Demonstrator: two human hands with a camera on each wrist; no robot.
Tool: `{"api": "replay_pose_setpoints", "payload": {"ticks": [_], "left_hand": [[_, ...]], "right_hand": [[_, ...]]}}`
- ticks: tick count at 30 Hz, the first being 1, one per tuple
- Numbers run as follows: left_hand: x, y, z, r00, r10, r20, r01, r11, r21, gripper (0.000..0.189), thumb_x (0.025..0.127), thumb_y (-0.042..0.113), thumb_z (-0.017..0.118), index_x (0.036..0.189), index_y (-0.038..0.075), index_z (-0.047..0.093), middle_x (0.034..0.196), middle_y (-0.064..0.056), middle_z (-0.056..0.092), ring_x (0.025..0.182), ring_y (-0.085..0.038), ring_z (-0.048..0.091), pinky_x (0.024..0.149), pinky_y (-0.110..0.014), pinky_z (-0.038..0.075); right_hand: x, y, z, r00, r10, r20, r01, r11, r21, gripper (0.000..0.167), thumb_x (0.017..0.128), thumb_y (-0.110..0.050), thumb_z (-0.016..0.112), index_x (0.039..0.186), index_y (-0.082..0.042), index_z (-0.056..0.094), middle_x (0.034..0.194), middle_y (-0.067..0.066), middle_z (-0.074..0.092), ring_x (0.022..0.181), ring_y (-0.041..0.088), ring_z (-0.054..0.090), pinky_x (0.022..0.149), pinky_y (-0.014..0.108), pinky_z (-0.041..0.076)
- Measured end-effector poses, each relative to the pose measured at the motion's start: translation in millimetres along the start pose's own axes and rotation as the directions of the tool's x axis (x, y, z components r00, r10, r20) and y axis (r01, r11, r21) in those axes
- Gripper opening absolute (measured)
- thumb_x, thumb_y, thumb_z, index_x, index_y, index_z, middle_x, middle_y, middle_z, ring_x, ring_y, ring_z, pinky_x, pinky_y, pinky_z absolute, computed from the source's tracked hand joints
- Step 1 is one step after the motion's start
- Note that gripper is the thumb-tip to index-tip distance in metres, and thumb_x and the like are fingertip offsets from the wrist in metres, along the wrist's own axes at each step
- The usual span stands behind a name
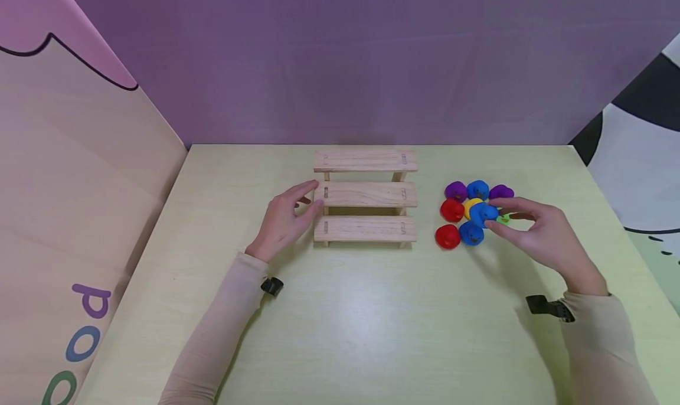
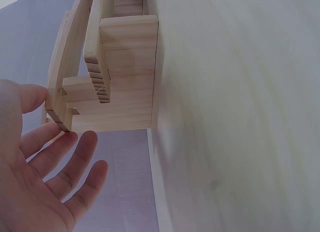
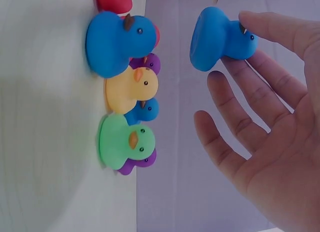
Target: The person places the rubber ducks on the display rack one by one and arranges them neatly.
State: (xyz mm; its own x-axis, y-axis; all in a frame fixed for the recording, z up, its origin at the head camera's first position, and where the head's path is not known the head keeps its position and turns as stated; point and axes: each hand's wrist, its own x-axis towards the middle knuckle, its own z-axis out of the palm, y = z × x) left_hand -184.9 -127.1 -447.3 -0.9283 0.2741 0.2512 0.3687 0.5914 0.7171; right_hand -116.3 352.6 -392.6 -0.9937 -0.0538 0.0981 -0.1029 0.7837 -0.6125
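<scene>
A three-step wooden shelf point(image 1: 366, 194) stands near the back of the table. My left hand point(image 1: 281, 219) is at its left side; in the left wrist view the thumb point(image 2: 34, 97) and forefinger pinch the end of a step, the other fingers spread. At the right, my right hand point(image 1: 552, 237) pinches a blue rubber duck point(image 3: 215, 39) by its head between thumb and fingers. That duck is held up off the table, above a group of red, blue, purple, yellow and green rubber ducks. A green duck point(image 3: 127, 143) and a yellow duck point(image 3: 131, 89) show clearly in the right wrist view.
The pale wooden table point(image 1: 361, 334) meets a purple backdrop point(image 1: 372, 62) at its far edge. A printed panel point(image 1: 64, 186) borders the left side. Two red ducks point(image 1: 448, 237) form the group's left side, nearest the shelf.
</scene>
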Motion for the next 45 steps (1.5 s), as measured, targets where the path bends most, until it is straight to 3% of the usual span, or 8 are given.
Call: {"api": "replay_pose_setpoints", "payload": {"ticks": [4, 6, 8, 15, 23, 30, 37, 45], "left_hand": [[0.3, -0.1, 0.0, 1.0, 0.0, -0.002, 0.0, 1.0, 0.0, 0.049, 0.107, 0.034, 0.064, 0.152, 0.015, 0.06, 0.157, -0.006, 0.06, 0.111, -0.025, 0.074, 0.099, -0.046, 0.057], [0.5, 0.4, 0.0, 1.0, 0.0, -0.001, 0.0, 1.0, -0.001, 0.049, 0.107, 0.034, 0.064, 0.152, 0.015, 0.06, 0.157, -0.006, 0.06, 0.111, -0.025, 0.074, 0.099, -0.046, 0.057], [0.7, 0.7, -0.1, 1.0, 0.001, -0.001, -0.001, 1.0, 0.0, 0.049, 0.107, 0.034, 0.064, 0.152, 0.015, 0.06, 0.157, -0.006, 0.06, 0.111, -0.025, 0.074, 0.099, -0.046, 0.057], [1.3, 1.3, -1.2, 1.0, 0.003, 0.002, -0.003, 1.0, -0.001, 0.05, 0.107, 0.035, 0.063, 0.153, 0.015, 0.06, 0.157, -0.006, 0.06, 0.111, -0.025, 0.074, 0.099, -0.047, 0.057], [0.6, 0.6, -0.1, 1.0, -0.003, 0.004, 0.003, 1.0, -0.003, 0.051, 0.107, 0.035, 0.064, 0.153, 0.015, 0.06, 0.157, -0.006, 0.059, 0.112, -0.025, 0.073, 0.098, -0.047, 0.057], [-0.2, -0.3, -0.6, 1.0, -0.001, 0.003, 0.001, 1.0, -0.004, 0.05, 0.107, 0.035, 0.064, 0.153, 0.015, 0.06, 0.157, -0.007, 0.06, 0.111, -0.026, 0.074, 0.098, -0.048, 0.058], [0.5, -2.5, -0.3, 1.0, -0.009, -0.001, 0.009, 1.0, -0.004, 0.05, 0.107, 0.035, 0.064, 0.153, 0.016, 0.06, 0.156, -0.006, 0.061, 0.112, -0.026, 0.074, 0.099, -0.047, 0.057], [0.4, -2.5, 1.2, 1.0, -0.015, 0.01, 0.015, 1.0, -0.013, 0.05, 0.107, 0.036, 0.063, 0.154, 0.018, 0.06, 0.156, -0.005, 0.061, 0.113, -0.025, 0.073, 0.098, -0.048, 0.058]], "right_hand": [[2.8, -4.6, 1.8, 1.0, -0.009, -0.003, 0.009, 1.0, 0.012, 0.042, 0.095, -0.036, 0.082, 0.133, -0.018, 0.075, 0.116, -0.035, 0.062, 0.106, 0.003, 0.059, 0.075, 0.01, 0.048], [4.0, -5.8, 2.7, 1.0, -0.021, 0.0, 0.021, 1.0, 0.016, 0.042, 0.095, -0.034, 0.082, 0.134, -0.017, 0.075, 0.114, -0.038, 0.059, 0.105, 0.001, 0.058, 0.074, 0.011, 0.048], [5.4, -7.6, 4.1, 1.0, -0.025, 0.002, 0.025, 1.0, 0.016, 0.042, 0.095, -0.033, 0.082, 0.134, -0.019, 0.075, 0.114, -0.034, 0.062, 0.105, 0.0, 0.058, 0.074, 0.012, 0.049], [10.1, -18.1, 9.6, 0.999, -0.052, 0.009, 0.052, 0.998, 0.024, 0.043, 0.095, -0.032, 0.082, 0.135, -0.019, 0.075, 0.12, 0.006, 0.073, 0.101, -0.009, 0.055, 0.076, 0.013, 0.048], [17.3, -31.1, 17.7, 0.998, -0.054, 0.016, 0.054, 0.998, 0.045, 0.042, 0.094, -0.031, 0.084, 0.135, -0.021, 0.075, 0.118, 0.007, 0.076, 0.101, -0.007, 0.06, 0.078, 0.016, 0.049], [27.5, -49.6, 28.2, 0.995, -0.091, 0.027, 0.089, 0.994, 0.066, 0.041, 0.094, -0.032, 0.084, 0.133, -0.022, 0.076, 0.112, 0.007, 0.08, 0.1, -0.005, 0.062, 0.086, 0.03, 0.051], [39.5, -68.0, 38.2, 0.981, -0.193, 0.022, 0.19, 0.976, 0.104, 0.04, 0.094, -0.025, 0.083, 0.133, -0.018, 0.076, 0.105, 0.007, 0.08, 0.094, -0.001, 0.065, 0.078, 0.019, 0.05], [48.5, -80.4, 50.1, 0.978, -0.204, 0.04, 0.199, 0.973, 0.115, 0.042, 0.095, -0.028, 0.083, 0.136, -0.018, 0.075, 0.109, 0.009, 0.079, 0.09, 0.01, 0.069, 0.07, 0.021, 0.053]]}}
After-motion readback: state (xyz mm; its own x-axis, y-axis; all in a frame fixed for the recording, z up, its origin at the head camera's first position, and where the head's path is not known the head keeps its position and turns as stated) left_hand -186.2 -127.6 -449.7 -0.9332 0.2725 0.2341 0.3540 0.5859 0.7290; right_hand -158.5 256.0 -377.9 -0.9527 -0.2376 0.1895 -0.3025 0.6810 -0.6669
